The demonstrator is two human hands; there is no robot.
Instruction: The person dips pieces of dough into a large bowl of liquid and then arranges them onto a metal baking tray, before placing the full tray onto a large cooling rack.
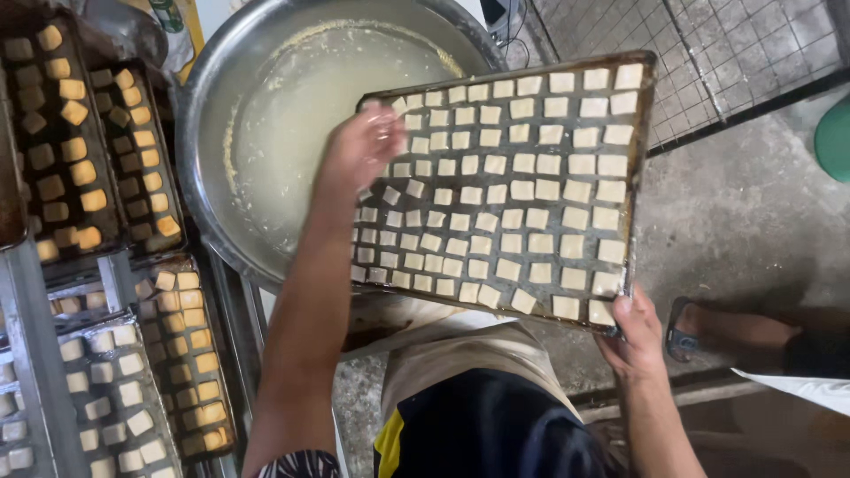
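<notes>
Tray of pale cubes held over the basin

The right hand [633, 332] clamps the tray [639, 133] corner for support; the left hand [363, 146], fingers loose, rests on the cubes [509, 190] beside the metal basin [204, 150].

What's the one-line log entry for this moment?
left hand: on cubes at tray's left end | right hand: grips tray corner | tray: tofu cubes, over basin

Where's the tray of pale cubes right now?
In the head view the tray of pale cubes is held centre-right, over the big metal basin's right edge, left hand at its far-left corner, right hand gripping its near-right corner.
</notes>
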